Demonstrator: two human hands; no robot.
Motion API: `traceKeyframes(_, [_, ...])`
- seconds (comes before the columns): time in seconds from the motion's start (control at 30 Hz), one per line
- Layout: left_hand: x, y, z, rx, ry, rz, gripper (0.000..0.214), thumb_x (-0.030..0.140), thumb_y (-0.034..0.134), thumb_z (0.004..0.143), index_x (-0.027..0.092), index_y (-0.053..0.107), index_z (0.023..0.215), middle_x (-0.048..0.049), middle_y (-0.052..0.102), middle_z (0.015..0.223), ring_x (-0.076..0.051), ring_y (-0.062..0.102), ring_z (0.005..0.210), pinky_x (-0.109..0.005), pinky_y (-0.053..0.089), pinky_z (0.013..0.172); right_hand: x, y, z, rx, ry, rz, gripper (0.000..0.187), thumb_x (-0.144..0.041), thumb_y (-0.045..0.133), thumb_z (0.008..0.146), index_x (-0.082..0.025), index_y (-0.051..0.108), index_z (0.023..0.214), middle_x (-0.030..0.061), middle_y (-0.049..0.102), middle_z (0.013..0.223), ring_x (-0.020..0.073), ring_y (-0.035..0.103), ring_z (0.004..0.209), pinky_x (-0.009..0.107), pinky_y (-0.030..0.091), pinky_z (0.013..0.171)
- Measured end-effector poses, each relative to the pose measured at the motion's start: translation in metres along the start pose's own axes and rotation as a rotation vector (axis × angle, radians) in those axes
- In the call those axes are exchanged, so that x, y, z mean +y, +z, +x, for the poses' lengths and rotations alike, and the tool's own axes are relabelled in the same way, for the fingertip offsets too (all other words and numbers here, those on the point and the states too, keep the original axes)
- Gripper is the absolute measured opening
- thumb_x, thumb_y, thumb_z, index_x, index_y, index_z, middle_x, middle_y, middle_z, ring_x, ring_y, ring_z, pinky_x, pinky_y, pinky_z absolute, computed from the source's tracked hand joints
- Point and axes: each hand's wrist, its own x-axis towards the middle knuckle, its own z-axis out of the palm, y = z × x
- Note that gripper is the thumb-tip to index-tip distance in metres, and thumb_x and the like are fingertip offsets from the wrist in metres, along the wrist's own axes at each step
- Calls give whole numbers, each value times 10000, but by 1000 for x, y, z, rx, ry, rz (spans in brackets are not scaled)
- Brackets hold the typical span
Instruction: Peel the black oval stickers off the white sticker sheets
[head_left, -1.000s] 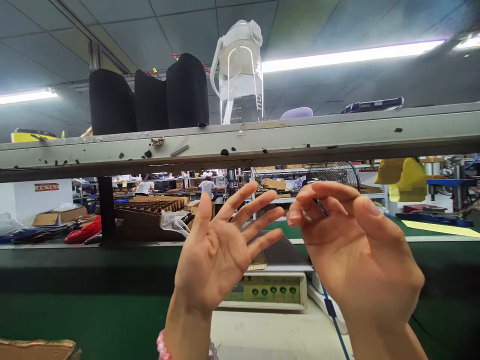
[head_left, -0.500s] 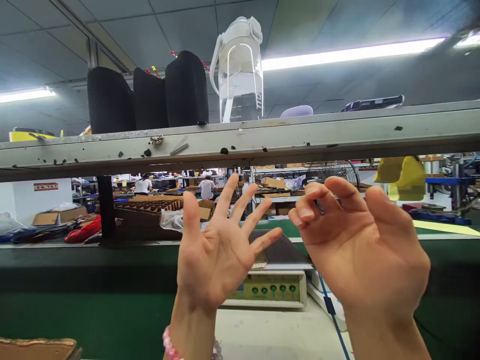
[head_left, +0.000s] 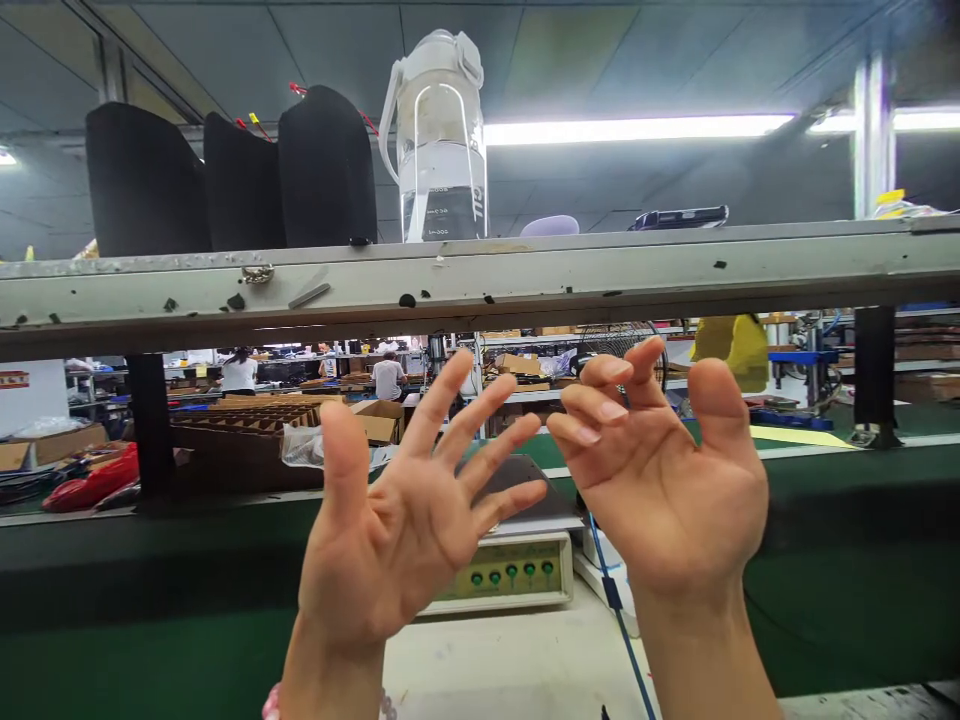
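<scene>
- The left hand (head_left: 390, 545) is raised close to the camera with its palm facing it. All five fingers are spread wide and grasp nothing. A pink bead bracelet (head_left: 271, 703) shows at its wrist.
- The right hand (head_left: 671, 495) is up beside it, near but not touching. Its palm also faces the camera, with the fingers half curled, the thumb upright and nothing in its grip. Held this way, both palms show bare.
- A beige metal box with a row of green round buttons (head_left: 510, 578) sits on the pale bench top (head_left: 525, 665) just behind the hands, between the two wrists. Neither hand touches it. Its button face is turned toward the person, probably so the controls are within easy reach.
- A thin blue cable (head_left: 616, 610) runs down the bench from beside the box and passes the right wrist.
- A green-covered work line (head_left: 825, 590) runs across behind the bench.
- Overhead is a grey metal shelf beam with chipped paint (head_left: 600, 270).
- On the shelf a clear plastic water bottle with a white lid (head_left: 439, 150) stands upright, and three black rounded pads (head_left: 326, 170) stand on edge to its left.
- A dark phone (head_left: 679, 217) lies flat on the shelf to the right of the bottle. These things are likely kept up there to leave the bench free.
- Farther off are brown cardboard boxes (head_left: 247, 415).
- People in white shirts (head_left: 240, 372) work at distant benches.
- A long fluorescent tube (head_left: 637, 128) is lit on the grey panelled ceiling.
</scene>
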Motion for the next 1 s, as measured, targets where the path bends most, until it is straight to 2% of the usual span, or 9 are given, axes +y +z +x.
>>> traceKeyframes(0.17, [-1, 4, 2, -34, 48, 191, 786, 715, 135, 910, 212, 701, 1122, -86, 638, 1210, -258, 519, 1221, -336, 482, 976, -1, 0, 2, -4, 12, 41, 370, -537, 393, 958, -299, 676, 956, 5, 581, 940, 148, 531, 728, 261, 513, 638])
traceKeyframes(0.3, [-9, 11, 3, 264, 340, 723, 346, 497, 542, 917, 239, 731, 1052, -48, 676, 1114, -225, 588, 1088, -233, 472, 925, 5, 7, -1, 14, 16, -37, 407, -611, 397, 942, -326, 680, 1007, 0, 614, 1062, 200, 580, 969, 350, 535, 805])
traceKeyframes(0.4, [-28, 20, 6, 269, 455, 1032, 400, 403, 592, 912, 280, 581, 1293, -1, 464, 1423, -237, 376, 1338, -234, 295, 1106, 17, 16, -5, -7, 39, -64, 487, -680, 370, 933, -331, 637, 1145, 10, 592, 1186, 227, 524, 1157, 412, 488, 940])
traceKeyframes(0.5, [-51, 29, 11, 98, 262, 1216, 560, 397, 493, 965, 325, 245, 1462, 102, 117, 1558, -174, 19, 1455, -260, -42, 1182, 25, 14, -4, 34, 57, -81, 540, -719, 416, 908, -340, 563, 1262, 13, 549, 1285, 205, 480, 1232, 353, 477, 960])
traceKeyframes(0.57, [-58, 35, 13, -33, 113, 1242, 638, 430, 494, 956, 295, 153, 1478, 84, 44, 1554, -165, -62, 1448, -288, -138, 1162, 23, 5, 1, 135, 36, -88, 540, -714, 412, 914, -334, 545, 1273, 18, 548, 1289, 183, 493, 1218, 300, 498, 909])
traceKeyframes(0.63, [-55, 42, 12, -170, -20, 1167, 669, 420, 545, 930, 278, 185, 1477, 38, 100, 1551, -205, 19, 1453, -333, -86, 1181, 14, -9, 9, 264, 1, -75, 529, -703, 337, 934, -321, 562, 1222, 31, 578, 1231, 184, 543, 1149, 302, 533, 820])
traceKeyframes(0.77, [-25, 44, 4, -398, -257, 970, 283, 375, 522, 943, 368, 633, 1203, 0, 642, 1206, -289, 601, 1122, -383, 389, 1058, -6, -27, 16, 359, -84, -29, 509, -656, 288, 948, -301, 569, 1181, 47, 577, 1208, 197, 558, 1112, 343, 547, 770])
traceKeyframes(0.87, [-8, 34, -2, -207, -242, 932, 306, 485, 487, 940, 336, 746, 1005, -10, 725, 943, -266, 679, 877, -329, 528, 819, -10, -25, 13, 304, -89, -1, 468, -616, 309, 962, -292, 566, 1180, 43, 549, 1259, 193, 521, 1172, 342, 538, 809])
traceKeyframes(1.0, [-10, 20, 1, 132, 20, 1145, 197, 417, 557, 932, 344, 737, 970, 44, 704, 992, -179, 642, 957, -202, 503, 747, -3, -12, 8, 196, -41, 34, 465, -620, 301, 968, -298, 562, 1179, 29, 545, 1278, 188, 503, 1201, 342, 531, 843])
